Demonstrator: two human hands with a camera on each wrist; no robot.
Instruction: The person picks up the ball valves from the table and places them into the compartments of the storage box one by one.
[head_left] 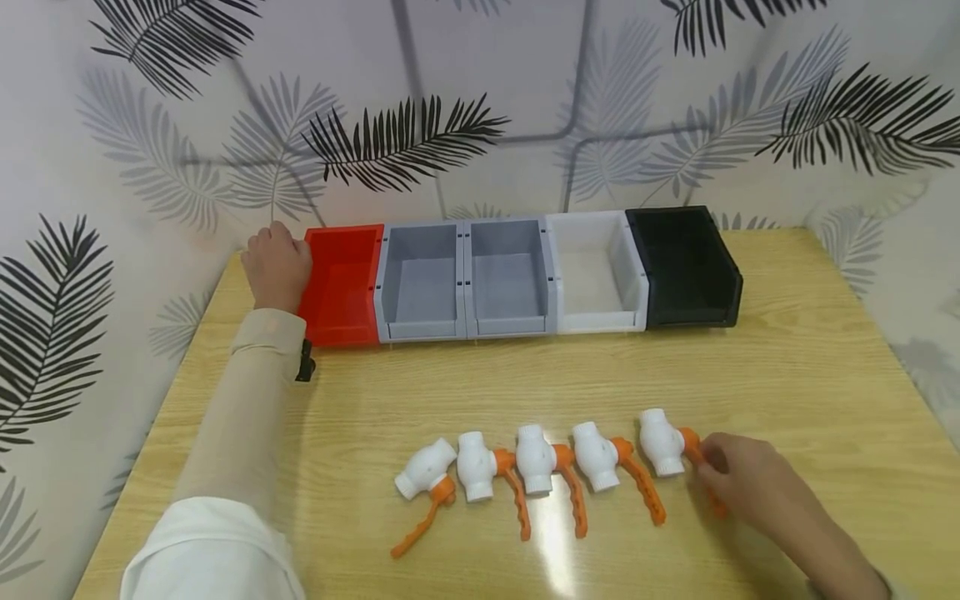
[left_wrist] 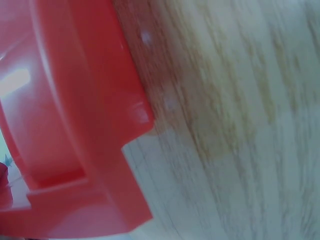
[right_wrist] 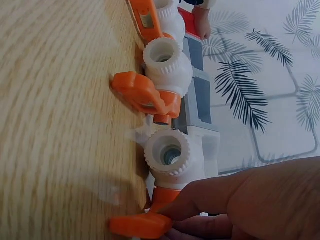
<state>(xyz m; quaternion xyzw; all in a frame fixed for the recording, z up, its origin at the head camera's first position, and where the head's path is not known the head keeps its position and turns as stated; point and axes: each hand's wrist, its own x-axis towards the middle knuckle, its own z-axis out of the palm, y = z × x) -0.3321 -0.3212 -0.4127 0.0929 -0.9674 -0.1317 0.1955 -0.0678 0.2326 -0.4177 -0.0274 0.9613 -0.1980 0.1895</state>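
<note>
On the table's near right, my right hand (head_left: 757,483) pinches the orange lever of the rightmost white ball valve (head_left: 662,442). The right wrist view shows thumb and finger at that valve's orange lever (right_wrist: 140,225), its ribbed open end facing the camera. Several more ball valves (head_left: 536,460) lie in a row to the left, levers pointing towards me; the leftmost valve (head_left: 426,468) is turned askew. At the far left, my left hand (head_left: 277,265) grips the left wall of a red bin (head_left: 341,283). The left wrist view shows the red bin's edge (left_wrist: 100,100) but not the fingers.
Right of the red bin stand two grey bins (head_left: 423,292), a white bin (head_left: 596,275) and a black bin (head_left: 686,267), side by side along the back of the wooden table (head_left: 465,383). Behind them is a leaf-patterned backdrop (head_left: 480,75).
</note>
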